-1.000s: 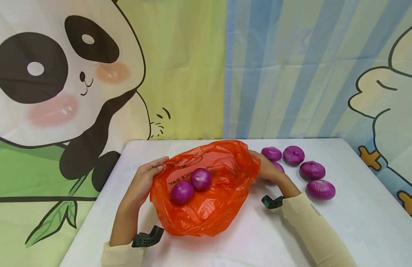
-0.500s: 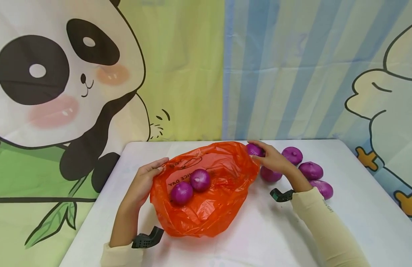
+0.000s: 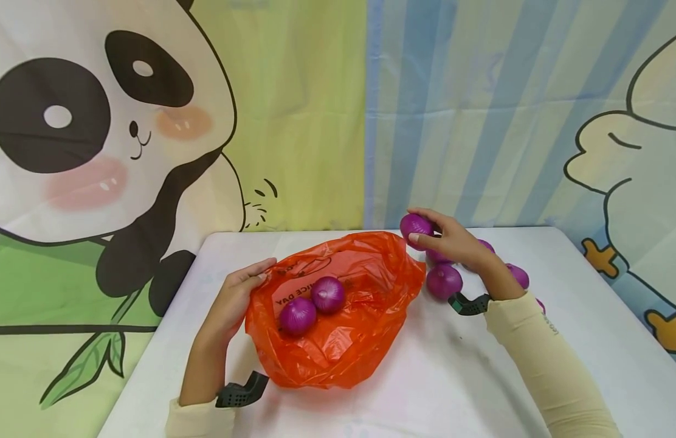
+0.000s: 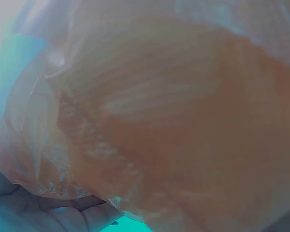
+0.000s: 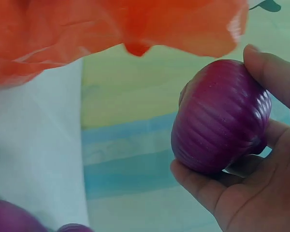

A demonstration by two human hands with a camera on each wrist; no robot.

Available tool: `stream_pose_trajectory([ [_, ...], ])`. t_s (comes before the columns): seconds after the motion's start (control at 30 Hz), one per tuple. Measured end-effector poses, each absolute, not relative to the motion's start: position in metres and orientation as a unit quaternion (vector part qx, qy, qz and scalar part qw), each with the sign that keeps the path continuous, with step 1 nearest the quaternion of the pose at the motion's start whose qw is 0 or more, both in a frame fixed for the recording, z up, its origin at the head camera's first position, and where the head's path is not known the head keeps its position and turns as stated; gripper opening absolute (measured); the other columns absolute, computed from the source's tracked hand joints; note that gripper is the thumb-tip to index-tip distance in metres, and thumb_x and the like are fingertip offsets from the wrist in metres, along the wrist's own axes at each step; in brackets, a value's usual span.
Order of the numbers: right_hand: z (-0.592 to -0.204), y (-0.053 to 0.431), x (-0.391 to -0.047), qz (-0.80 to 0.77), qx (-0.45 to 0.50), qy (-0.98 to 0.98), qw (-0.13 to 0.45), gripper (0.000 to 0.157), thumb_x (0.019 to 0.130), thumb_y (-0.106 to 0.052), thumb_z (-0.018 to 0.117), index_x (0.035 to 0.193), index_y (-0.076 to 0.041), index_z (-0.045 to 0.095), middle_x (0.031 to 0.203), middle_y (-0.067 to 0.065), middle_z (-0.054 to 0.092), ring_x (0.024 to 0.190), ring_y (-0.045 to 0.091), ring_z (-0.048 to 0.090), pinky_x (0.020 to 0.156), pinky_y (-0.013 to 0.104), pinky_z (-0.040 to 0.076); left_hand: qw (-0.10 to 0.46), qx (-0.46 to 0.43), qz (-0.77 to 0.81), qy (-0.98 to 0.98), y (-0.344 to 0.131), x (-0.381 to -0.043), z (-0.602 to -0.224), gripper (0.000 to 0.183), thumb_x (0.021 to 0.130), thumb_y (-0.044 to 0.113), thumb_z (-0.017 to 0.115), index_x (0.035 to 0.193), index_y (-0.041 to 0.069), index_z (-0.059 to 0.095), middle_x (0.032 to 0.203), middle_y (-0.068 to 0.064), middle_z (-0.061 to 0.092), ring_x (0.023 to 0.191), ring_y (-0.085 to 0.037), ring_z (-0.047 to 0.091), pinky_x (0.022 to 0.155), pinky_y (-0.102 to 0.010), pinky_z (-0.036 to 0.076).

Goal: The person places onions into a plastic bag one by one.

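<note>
An orange-red plastic bag [image 3: 343, 359] lies spread with its mouth facing up, two purple onions [image 3: 328, 294] inside. My left hand [image 3: 231, 304] holds its left rim, thumb on the edge; in the left wrist view the bag's film [image 4: 183, 135] covers most of the fingers. Just off the bag's upper right edge, my right hand [image 3: 457, 240] grips a third onion [image 3: 415, 227] in the air. The right wrist view shows that same onion [image 5: 222, 118] between thumb and fingertips, apart from the bag edge above it.
Several more onions stand on the white table [image 3: 453, 377] right of the bag, such as a loose onion [image 3: 444, 281] below my right hand; some are partly hidden by that arm. A printed curtain [image 3: 305, 121] hangs behind the table's far edge.
My right hand has come out from behind the bag's right side with an onion and raised it above the rim. The left hand and bag stay put.
</note>
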State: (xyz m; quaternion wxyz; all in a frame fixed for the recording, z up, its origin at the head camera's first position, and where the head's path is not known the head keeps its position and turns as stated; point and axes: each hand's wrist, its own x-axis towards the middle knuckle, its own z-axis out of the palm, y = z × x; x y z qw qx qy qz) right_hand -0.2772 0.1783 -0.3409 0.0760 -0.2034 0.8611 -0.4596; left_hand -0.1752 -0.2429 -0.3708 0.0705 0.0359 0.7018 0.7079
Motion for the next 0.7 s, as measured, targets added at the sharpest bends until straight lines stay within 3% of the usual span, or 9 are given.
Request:
stream_pose_trajectory([
  [0.47, -0.307, 0.164, -0.276, -0.484, -0.254, 0.836, 0.043, 0.059, 0.094, -0.022, 0.066, 0.148, -0.017, 0.042, 0.129, 0.013, 0.056, 0.111, 0.029, 0.057, 0.090, 0.036, 0.053, 0.073, 0.037, 0.709, 0.701, -0.242, -0.175, -0.369, 0.044, 0.102, 0.006, 0.034, 0.145, -0.002, 0.041, 0.145, -0.020, 0.044, 0.124, -0.034, 0.052, 0.088, -0.036, 0.052],
  [0.7, -0.294, 0.151, -0.272, -0.484, -0.287, 0.826, 0.039, 0.059, 0.094, -0.020, 0.065, 0.148, -0.015, 0.041, 0.130, 0.013, 0.055, 0.112, 0.029, 0.057, 0.090, 0.034, 0.053, 0.075, 0.035, 0.711, 0.698, -0.243, -0.175, -0.370, 0.044, 0.103, 0.007, 0.035, 0.145, -0.002, 0.041, 0.144, -0.021, 0.044, 0.124, -0.035, 0.052, 0.088, -0.037, 0.052],
])
